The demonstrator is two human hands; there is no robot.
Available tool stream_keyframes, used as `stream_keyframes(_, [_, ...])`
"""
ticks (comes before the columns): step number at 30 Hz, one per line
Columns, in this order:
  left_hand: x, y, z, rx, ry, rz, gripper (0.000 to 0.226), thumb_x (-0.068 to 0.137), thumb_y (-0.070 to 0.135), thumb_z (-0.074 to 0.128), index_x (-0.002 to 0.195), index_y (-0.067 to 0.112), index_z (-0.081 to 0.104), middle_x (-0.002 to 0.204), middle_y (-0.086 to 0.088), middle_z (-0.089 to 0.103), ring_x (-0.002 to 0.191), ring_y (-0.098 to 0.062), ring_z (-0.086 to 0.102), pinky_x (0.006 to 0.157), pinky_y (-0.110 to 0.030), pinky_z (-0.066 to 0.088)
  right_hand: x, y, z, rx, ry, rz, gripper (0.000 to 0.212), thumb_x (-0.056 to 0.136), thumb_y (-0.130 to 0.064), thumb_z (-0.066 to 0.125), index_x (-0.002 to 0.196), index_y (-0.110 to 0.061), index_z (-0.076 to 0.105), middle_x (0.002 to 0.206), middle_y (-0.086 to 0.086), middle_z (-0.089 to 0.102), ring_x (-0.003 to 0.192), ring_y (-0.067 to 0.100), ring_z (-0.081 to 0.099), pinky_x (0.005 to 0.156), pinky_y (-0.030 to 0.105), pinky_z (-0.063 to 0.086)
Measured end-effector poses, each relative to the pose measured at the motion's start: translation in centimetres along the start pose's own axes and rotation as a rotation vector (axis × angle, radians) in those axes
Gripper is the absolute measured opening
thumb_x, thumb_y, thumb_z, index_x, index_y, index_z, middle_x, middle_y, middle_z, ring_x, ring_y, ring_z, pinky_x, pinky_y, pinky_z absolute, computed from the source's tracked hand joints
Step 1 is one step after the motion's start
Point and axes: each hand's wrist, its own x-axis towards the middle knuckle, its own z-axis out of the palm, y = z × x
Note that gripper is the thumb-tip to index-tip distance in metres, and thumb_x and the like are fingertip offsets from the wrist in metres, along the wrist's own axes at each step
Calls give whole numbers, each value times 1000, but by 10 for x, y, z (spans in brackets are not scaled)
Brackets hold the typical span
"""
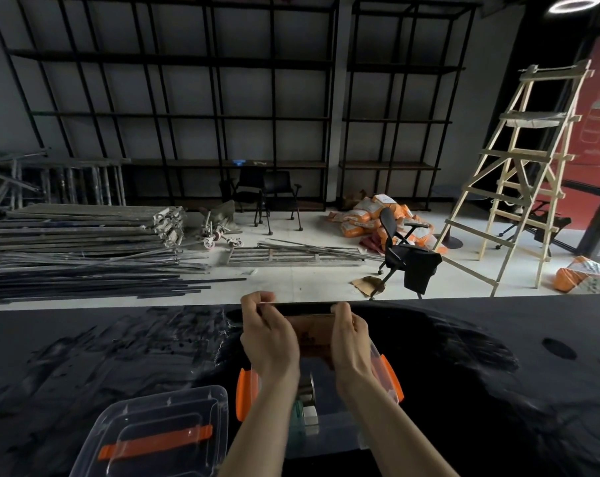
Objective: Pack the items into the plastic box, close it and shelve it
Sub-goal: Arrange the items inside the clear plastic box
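A clear plastic box (377,359) with orange side latches (242,394) stands open on the black table, right in front of me. My left hand (264,335) and my right hand (350,339) each pinch an end of a flat brown cardboard-like item (312,333), holding it over the far part of the box. Between my forearms, a metallic roll (308,390) and small greenish and white packs (305,413) lie inside the box. The box's clear lid (160,432), with an orange handle, lies flat on the table to the left of the box.
The black table (463,373) runs across the whole view, with a far edge just past my hands. Beyond it are black shelving racks (188,98) on the wall, stacked metal bars, office chairs, orange sacks and a wooden ladder (525,173) at the right.
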Motion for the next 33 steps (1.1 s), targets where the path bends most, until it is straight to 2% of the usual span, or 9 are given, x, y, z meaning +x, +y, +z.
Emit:
stream_keyframes(4, [5,-2,2,56,4,5,22,99,2,35,100,9,57,63,-2,54,48,-8,47,42,-16,36,1,2,1,-4,-6,7,28,88,-30,44,63,-17,43,54,-1,45,61,21,44,57,38,39])
stream_keyframes(7, [0,5,-1,96,-130,-39,18,105,28,40,109,13,50,65,-1,57,53,-12,51,49,-27,37,-1,2,-1,19,70,123,33,89,-35,42,72,-10,54,68,10,58,68,31,59,62,49,53])
stream_keyframes(10, [-9,3,-12,43,-330,-107,42,96,58,44,116,21,44,80,0,66,70,-11,61,59,-24,43,2,-2,-10,189,157,311,41,96,-37,36,83,-5,59,67,13,60,53,28,56,47,30,46])
stream_keyframes(13, [-25,1,-14,-60,-493,-254,35,96,39,59,119,13,53,98,0,69,80,0,66,59,-7,46,3,-6,-9,270,108,399,46,99,-38,34,81,-5,61,60,11,61,50,23,52,51,28,43])
stream_keyframes(16, [-30,-2,-1,-151,-398,-332,19,98,15,60,116,8,59,101,-7,72,77,-5,69,59,-13,50,3,-2,-3,136,15,369,42,98,-35,39,77,-8,63,72,14,67,68,28,62,71,39,54])
stream_keyframes(21, [-9,2,-7,93,-381,-129,9,100,11,49,108,9,47,90,-3,63,74,-10,58,52,-13,45,19,8,-16,-178,-38,-3,38,100,-41,47,89,-12,69,85,15,74,71,20,67,77,46,58])
stream_keyframes(24, [-13,3,-6,140,-512,-97,7,100,10,45,107,10,49,87,-4,65,72,-10,62,52,-12,46,14,-3,-14,-69,-247,1,39,101,-52,42,105,-21,66,102,11,74,91,19,69,93,43,56])
stream_keyframes(28, [-19,6,1,-45,-676,-244,14,104,18,44,115,12,50,104,-12,70,94,-18,70,75,-29,58,7,-4,-11,9,-297,21,40,102,-50,42,116,-20,64,108,7,73,84,6,73,65,19,56])
stream_keyframes(33, [-21,-11,9,-50,-634,-303,21,97,29,55,110,13,52,94,-9,72,96,-26,73,74,-36,59,6,-8,-12,16,-257,105,43,99,-59,40,105,-26,68,95,6,75,88,17,72,81,37,59])
